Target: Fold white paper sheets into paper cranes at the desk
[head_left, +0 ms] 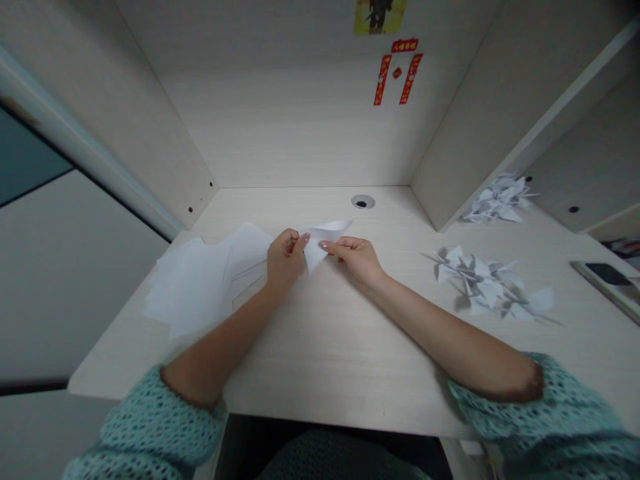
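Observation:
A folded white paper piece [323,241] is held just above the pale wooden desk [325,347], near its middle. My left hand [285,259] pinches the paper's left side with closed fingers. My right hand [354,257] pinches its right side, thumb and forefinger pressed together. The paper's upper flap points to the right. Both forearms reach in from the front edge, in teal knitted sleeves.
A loose stack of white paper sheets [200,283] lies left of my hands. Several folded paper figures [493,283] lie on the right, and another heap [500,199] sits farther back. A phone [607,277] rests at the far right. A cable hole [363,201] is at the back.

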The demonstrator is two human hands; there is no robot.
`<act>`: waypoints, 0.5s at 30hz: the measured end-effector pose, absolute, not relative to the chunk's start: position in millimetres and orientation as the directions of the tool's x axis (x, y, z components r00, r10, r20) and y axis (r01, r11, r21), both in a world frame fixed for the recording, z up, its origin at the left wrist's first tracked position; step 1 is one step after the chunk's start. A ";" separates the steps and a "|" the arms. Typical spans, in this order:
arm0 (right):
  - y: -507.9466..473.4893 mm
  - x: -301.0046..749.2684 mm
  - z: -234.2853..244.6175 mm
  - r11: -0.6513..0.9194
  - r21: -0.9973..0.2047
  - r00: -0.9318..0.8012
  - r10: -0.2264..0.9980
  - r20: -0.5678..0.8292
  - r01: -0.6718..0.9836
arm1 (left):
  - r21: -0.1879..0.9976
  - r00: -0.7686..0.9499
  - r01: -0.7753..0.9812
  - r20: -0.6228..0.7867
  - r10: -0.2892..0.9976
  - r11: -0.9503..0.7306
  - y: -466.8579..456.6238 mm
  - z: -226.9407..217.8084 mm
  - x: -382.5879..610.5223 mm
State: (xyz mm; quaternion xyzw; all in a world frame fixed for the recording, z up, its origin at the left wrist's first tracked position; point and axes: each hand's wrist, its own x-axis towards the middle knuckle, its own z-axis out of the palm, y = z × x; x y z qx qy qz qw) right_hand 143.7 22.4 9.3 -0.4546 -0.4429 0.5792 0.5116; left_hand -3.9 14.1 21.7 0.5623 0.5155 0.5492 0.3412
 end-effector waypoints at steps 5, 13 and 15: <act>24.7 143.3 5.0 -0.093 -0.976 -0.073 0.994 -0.080 -0.197 | 0.955 -0.135 0.218 0.234 0.963 -0.202 16.7 18.6 -5.2; 27.7 143.1 -5.9 0.063 -0.994 -0.077 0.995 0.070 -0.087 | 0.937 -0.136 0.281 0.253 0.958 -0.208 19.0 15.9 -5.9; 28.1 144.3 -6.6 0.078 -0.997 -0.083 0.993 0.080 -0.030 | 0.908 -0.133 0.354 0.289 0.948 -0.227 19.3 16.0 -7.3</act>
